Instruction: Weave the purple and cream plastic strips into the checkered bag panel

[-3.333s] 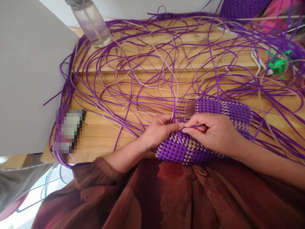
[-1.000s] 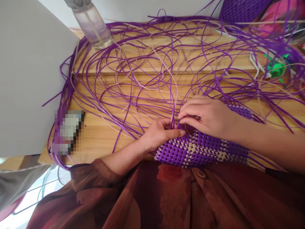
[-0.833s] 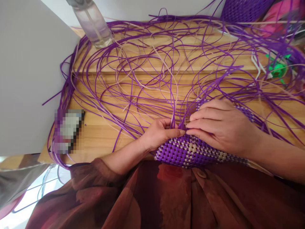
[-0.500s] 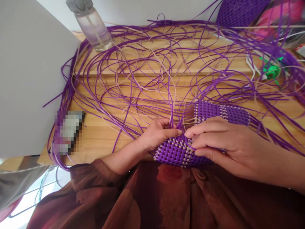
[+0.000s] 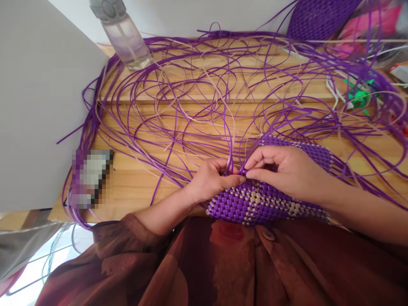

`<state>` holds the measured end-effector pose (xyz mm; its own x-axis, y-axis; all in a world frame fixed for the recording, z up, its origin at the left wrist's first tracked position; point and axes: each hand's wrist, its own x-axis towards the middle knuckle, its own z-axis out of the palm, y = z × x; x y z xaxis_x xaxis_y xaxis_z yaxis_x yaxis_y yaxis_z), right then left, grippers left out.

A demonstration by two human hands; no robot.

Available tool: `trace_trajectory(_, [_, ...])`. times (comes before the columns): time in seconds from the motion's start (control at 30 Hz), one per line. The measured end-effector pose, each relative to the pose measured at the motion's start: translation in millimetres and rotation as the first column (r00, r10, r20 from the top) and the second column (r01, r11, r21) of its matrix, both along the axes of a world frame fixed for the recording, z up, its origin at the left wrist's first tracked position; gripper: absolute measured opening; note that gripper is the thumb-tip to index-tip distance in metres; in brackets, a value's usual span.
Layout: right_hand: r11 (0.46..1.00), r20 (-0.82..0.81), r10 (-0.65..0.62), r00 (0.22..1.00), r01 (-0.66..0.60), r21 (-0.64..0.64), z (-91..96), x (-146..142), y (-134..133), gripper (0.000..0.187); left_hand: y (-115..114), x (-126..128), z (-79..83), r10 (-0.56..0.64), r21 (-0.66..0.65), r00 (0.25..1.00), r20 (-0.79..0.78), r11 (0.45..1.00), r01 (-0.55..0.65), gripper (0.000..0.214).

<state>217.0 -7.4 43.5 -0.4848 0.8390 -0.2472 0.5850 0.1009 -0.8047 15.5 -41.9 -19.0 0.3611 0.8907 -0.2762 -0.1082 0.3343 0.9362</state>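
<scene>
A woven piece of purple and beige plastic strips (image 5: 236, 204) lies at the table's front edge, against my clothing. My left hand (image 5: 213, 178) pinches its upper edge between thumb and fingers, with several upright strands (image 5: 230, 148) passing by the fingers. My right hand (image 5: 283, 170) is closed in a pinch on a purple strip (image 5: 242, 171) at the same edge, its fingertips nearly meeting my left thumb. Behind the right hand shows another part of the weave (image 5: 314, 153), partly covered by that hand. Long loose strips fan out from the weave across the table.
A clear bottle with a grey lid (image 5: 127, 40) stands at the back left. A pixelated phone-like object (image 5: 94, 178) lies on the wooden table (image 5: 134, 187) at left. At the back right are a purple woven piece (image 5: 318, 19), a pink bundle (image 5: 369, 29) and a green item (image 5: 360, 97).
My right hand has moved up and back from over the weave to its upper edge, fingers drawn into a pinch. More of the beige pattern shows. My left hand has stayed put.
</scene>
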Motion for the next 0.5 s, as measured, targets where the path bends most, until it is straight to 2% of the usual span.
trace_trajectory(0.1, [0.999, 0.045, 0.034, 0.998, -0.033, -0.019, 2.1, -4.7, 4.3, 0.015, 0.7, -0.3, 0.3, -0.001, 0.045, 1.000, -0.008, 0.999, 0.001, 0.026])
trace_trajectory(0.2, [0.997, 0.062, 0.072, 0.995, -0.073, 0.019, 5.6, -9.7, 5.6, 0.016, 1.4, -0.8, -1.7, -0.007, 0.066, 1.000, 0.006, 0.998, 0.007, 0.025])
trace_trajectory(0.3, [0.974, 0.083, 0.134, 0.987, -0.147, 0.173, 10.6, -14.4, 3.1, 0.016, 2.2, -1.9, -5.3, -0.036, 0.063, 0.998, 0.056, 0.997, 0.032, 0.024])
trace_trajectory(0.4, [0.910, 0.188, 0.170, 0.967, -0.227, 0.347, 13.4, -17.8, -0.1, 0.012, 3.1, -2.4, -7.3, -0.050, 0.053, 0.995, 0.086, 0.998, 0.045, 0.024])
trace_trajectory(0.5, [0.866, 0.229, 0.167, 0.959, -0.254, 0.431, 13.2, -22.3, -1.9, 0.012, 3.4, -1.3, -6.0, -0.038, 0.020, 0.995, 0.097, 0.999, 0.036, 0.022])
